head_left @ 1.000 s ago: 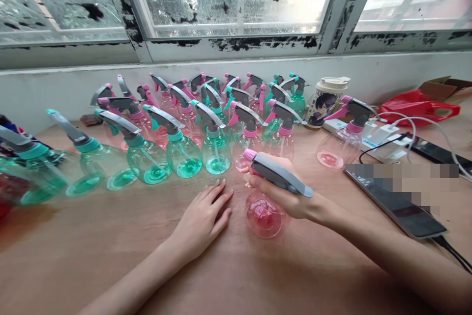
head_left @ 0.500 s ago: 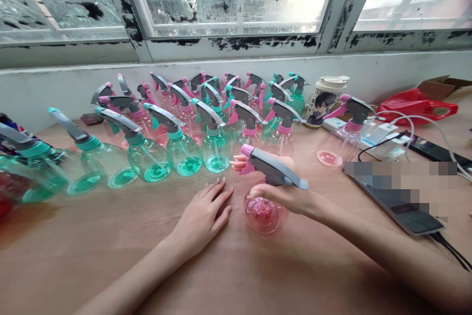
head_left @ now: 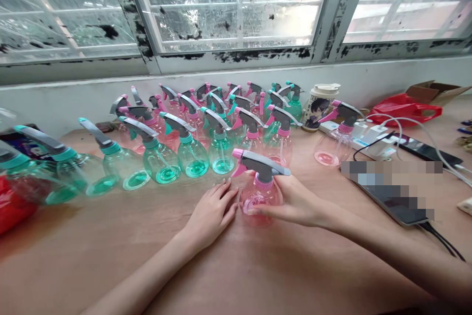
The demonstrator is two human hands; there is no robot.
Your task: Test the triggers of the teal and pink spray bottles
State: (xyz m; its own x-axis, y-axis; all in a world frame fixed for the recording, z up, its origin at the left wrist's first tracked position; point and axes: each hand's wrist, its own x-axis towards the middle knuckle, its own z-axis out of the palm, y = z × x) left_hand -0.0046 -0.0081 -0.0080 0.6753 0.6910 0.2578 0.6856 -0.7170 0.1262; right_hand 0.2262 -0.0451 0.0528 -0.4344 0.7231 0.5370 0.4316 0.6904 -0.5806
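A clear pink spray bottle (head_left: pixel 262 197) with a grey and pink trigger head stands upright in front of me, its nozzle pointing left. My right hand (head_left: pixel 291 199) is wrapped round its body from the right, thumb across the front; its other fingers are mostly hidden behind the bottle. Just left of the bottle, my left hand (head_left: pixel 216 209) lies flat on the wooden table (head_left: pixel 177 266) with its fingers stretched out, holding nothing. Beyond my hands is a row of green spray bottles (head_left: pixel 193 155), with pink spray bottles (head_left: pixel 251 133) beside and behind them.
Another pink spray bottle (head_left: pixel 334 143) stands apart at right, near a patterned cup (head_left: pixel 320 108) and a power strip (head_left: pixel 363 138) with cables. A phone (head_left: pixel 398 202) lies at right. Red plastic bags (head_left: pixel 407 108) sit at both sides, with a cardboard box (head_left: pixel 435 91) behind.
My right hand has gone from the neck of the pink spray bottle down to its body. The bottle's head has turned slightly. My left hand stays flat; the view has shifted a little.
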